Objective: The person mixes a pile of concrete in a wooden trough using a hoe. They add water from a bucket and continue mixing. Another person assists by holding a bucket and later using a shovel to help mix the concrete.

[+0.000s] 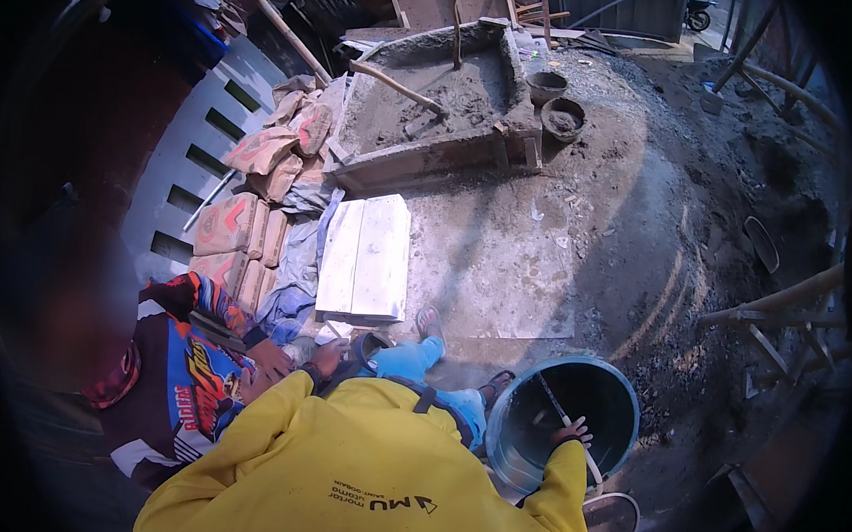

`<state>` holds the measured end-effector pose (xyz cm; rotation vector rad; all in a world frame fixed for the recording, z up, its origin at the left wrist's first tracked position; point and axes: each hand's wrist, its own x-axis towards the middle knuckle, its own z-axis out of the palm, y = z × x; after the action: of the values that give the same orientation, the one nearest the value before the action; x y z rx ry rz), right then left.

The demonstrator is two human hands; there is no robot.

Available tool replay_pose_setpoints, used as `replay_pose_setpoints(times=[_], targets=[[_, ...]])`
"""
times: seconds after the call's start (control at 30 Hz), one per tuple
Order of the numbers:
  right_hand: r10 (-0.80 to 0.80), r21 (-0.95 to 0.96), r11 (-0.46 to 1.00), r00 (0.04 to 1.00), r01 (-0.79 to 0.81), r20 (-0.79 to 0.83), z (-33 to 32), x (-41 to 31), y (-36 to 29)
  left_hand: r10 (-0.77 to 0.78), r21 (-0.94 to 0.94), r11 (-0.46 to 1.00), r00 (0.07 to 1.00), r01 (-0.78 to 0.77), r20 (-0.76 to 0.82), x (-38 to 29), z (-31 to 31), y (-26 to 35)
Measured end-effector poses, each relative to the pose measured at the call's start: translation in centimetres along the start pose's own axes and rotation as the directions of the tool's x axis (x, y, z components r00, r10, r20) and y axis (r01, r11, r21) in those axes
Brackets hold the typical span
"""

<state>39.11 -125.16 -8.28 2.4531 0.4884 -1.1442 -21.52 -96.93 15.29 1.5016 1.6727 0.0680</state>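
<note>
My right hand point(573, 433) is over a large blue-green plastic tub point(508, 438), fingers partly spread, gripping a pale hose point(593, 469). The hose crosses the near rim and points into the tub, with a thin pale streak, perhaps water, beyond its end. Dark liquid seems to fill the shaded inside. My left hand point(329, 359) is low at my left side, its fingertips at a small white object point(333, 331); whether it is held is unclear. Beside that hand is a dark round container point(372, 345), partly hidden by my clothing.
At my left, a person in a printed jersey point(203, 392) has both hands near mine. White blocks point(363, 257) and paper cement sacks point(227, 224) stand ahead. Farther off are a mortar trough point(430, 160) with a wooden-handled tool point(397, 85) and two buckets point(563, 119). Bamboo poles point(777, 296) line the right.
</note>
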Motion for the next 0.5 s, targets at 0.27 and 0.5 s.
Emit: replay_pose_setpoints(times=[0.27, 0.5], targets=[[-0.259, 0.075, 0.956, 0.933, 0.285, -0.25, -0.7, -0.7, -0.7, -0.113, -0.24, 0.963, 0.992, 0.125, 0.062, -3.4, -5.5, -5.0], [-0.356, 0.229, 0.856, 0.85, 0.463, -0.388, -3.9, -3.1, 3.6, -0.083, -0.067, 0.993, 0.98, 0.097, 0.181, -1.7, -6.3, -8.3]])
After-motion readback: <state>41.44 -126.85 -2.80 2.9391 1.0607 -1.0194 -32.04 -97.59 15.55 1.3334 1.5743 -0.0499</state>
